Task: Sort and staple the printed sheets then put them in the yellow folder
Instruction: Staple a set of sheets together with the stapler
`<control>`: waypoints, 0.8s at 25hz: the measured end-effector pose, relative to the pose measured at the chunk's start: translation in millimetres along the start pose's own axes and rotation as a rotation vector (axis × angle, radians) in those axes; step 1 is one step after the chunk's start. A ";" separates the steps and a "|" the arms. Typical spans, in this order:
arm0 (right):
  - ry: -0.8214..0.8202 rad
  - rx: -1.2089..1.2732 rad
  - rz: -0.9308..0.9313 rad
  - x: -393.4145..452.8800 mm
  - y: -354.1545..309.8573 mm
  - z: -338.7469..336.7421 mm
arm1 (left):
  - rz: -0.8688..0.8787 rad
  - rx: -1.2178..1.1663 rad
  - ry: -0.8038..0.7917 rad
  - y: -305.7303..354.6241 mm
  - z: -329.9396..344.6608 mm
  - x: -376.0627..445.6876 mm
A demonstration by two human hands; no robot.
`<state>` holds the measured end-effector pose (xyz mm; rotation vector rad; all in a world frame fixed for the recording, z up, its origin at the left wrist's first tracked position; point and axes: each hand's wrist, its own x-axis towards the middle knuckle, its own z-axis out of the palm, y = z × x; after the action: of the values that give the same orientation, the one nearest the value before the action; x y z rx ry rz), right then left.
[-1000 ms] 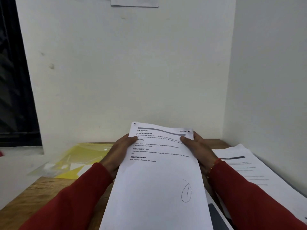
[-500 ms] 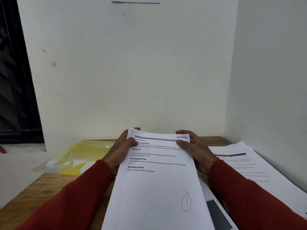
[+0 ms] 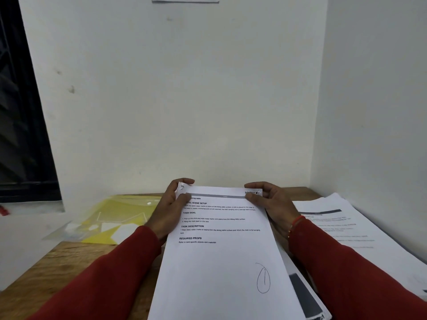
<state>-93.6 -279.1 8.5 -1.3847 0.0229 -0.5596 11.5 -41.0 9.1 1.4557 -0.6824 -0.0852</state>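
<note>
Nearest the camera, a hand-drawn oval with a stroke inside it marks the lower part of the printed sheets (image 3: 221,269), which lie lengthwise on the wooden table (image 3: 53,266). Further up, the top page reads "REQUIRED PROPS", "TASK DESCRIPTION", "TASK GOAL" and "SCENE SETUP". At the far left corner the left hand (image 3: 171,209) pinches the sheets, thumb on top, fingers curled round the edge. The right hand (image 3: 270,204) pinches the far right corner likewise. Right of them lies a second paper stack (image 3: 346,229); the yellow folder (image 3: 115,218) lies flat to the left, against the white wall (image 3: 184,100).
</note>
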 end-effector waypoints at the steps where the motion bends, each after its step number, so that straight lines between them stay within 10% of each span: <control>1: 0.002 -0.003 -0.001 0.4 0.1 0.2 | 0.009 0.004 -0.005 0.1 0.4 -0.2; 20: 0.019 -0.166 0.055 7.1 17.2 -15.5 | -0.292 0.139 0.058 -20.2 -10.2 8.1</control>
<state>-86.4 -294.7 -8.6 -1.5357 0.1250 -0.5342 29.9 -38.6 -6.2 1.6780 -0.4321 -0.2244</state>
